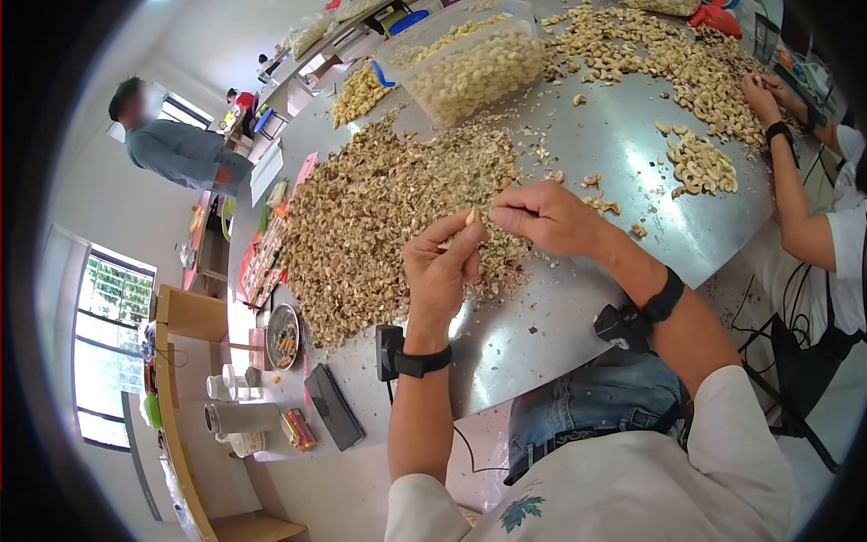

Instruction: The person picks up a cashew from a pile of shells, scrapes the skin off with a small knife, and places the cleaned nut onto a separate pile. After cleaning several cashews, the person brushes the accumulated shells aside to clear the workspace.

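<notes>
Between the thumb and forefinger of my left hand is a pale cashew nut. My right hand is closed in a pinch just to the right of the nut; whatever its fingertips hold is too small to make out. Both hands are over the near right edge of a large heap of brown cashew skins and fragments, spread on a metal table. A few loose cashew pieces lie beyond my right hand.
A clear plastic bin of cashews stands behind the heap. More cashews spread far right, where a co-worker's hands are busy. A small cashew pile, metal dish, dark phone-like case and steel cup surround the work area.
</notes>
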`<state>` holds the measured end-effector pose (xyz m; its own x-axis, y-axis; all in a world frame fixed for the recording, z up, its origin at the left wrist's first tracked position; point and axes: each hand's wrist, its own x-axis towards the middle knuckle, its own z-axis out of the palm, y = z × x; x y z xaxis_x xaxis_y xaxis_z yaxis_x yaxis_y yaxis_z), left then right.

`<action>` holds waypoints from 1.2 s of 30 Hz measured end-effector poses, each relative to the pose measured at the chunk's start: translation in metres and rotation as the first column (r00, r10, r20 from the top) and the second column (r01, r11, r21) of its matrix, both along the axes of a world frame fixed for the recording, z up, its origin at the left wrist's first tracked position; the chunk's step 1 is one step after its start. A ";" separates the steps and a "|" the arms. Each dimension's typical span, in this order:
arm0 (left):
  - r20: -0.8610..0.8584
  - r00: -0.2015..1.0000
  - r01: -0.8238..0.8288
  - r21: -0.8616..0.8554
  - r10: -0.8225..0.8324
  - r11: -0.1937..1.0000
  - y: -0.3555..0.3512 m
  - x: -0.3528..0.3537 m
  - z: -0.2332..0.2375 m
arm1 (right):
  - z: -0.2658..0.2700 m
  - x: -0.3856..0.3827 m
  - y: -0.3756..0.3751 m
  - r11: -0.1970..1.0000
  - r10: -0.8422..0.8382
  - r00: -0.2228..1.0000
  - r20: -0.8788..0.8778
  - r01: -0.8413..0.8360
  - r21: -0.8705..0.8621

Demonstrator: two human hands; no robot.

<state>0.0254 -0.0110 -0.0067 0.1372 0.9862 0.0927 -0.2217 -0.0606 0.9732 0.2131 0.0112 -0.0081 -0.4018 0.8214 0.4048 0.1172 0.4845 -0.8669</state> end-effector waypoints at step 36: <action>0.244 0.970 0.032 -0.082 -0.011 0.996 -0.004 0.006 0.003 | 0.003 -0.012 -0.007 0.860 -0.003 0.903 -0.430 -0.217 -0.461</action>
